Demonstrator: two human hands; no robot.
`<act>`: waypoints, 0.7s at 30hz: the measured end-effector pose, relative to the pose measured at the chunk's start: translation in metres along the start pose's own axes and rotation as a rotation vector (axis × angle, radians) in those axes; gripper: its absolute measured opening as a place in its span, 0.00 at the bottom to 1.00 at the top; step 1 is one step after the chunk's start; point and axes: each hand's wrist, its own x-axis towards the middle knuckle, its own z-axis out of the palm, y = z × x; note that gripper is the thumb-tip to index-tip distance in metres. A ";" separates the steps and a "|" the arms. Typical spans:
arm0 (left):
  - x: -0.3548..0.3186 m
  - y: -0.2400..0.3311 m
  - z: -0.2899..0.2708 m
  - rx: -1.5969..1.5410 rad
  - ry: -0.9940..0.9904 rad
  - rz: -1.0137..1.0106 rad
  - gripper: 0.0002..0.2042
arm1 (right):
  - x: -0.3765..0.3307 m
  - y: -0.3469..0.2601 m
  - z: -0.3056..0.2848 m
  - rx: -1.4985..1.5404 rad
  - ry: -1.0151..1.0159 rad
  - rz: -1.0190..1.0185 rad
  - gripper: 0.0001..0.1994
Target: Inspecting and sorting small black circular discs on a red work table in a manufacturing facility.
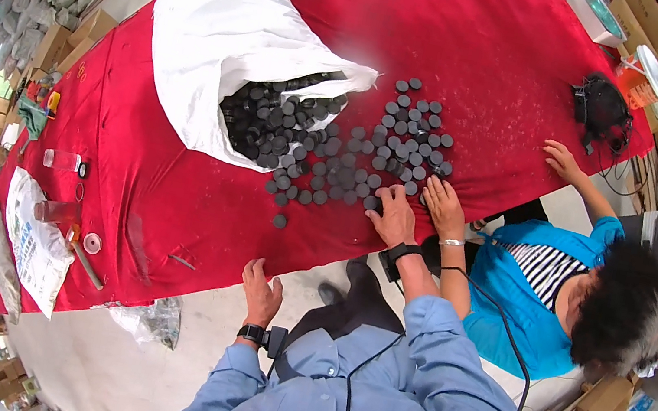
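Note:
Several black round caps (pixel 374 147) lie spread on the red tablecloth (pixel 480 47), spilling from a white sack (pixel 229 21). My right hand (pixel 393 215) lies flat at the near edge of the pile, its fingertips on a few caps and gripping none. My left hand (pixel 261 289) rests at the table's front edge, holding nothing, well left of the caps. A single cap (pixel 280 221) lies apart between my hands. Beside my right hand, a co-worker's hand (pixel 443 208) also touches the caps.
The co-worker in a turquoise jacket (pixel 523 301) sits at my right, the other hand (pixel 564 162) on the cloth. A black device (pixel 600 108) and an orange bucket (pixel 643 80) stand at the far right. Plastic bags, a clear cup (pixel 61 159) and small items lie at the left.

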 end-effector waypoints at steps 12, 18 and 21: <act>0.110 0.037 0.006 -0.101 -0.058 -0.050 0.22 | 0.014 -0.012 0.011 0.025 -0.043 -0.044 0.16; 0.122 0.027 0.008 -0.010 -0.080 0.001 0.18 | 0.005 -0.021 0.025 -0.041 -0.078 -0.068 0.19; 0.130 0.015 0.004 -0.018 -0.048 0.009 0.21 | 0.007 -0.029 0.032 -0.056 -0.114 -0.069 0.20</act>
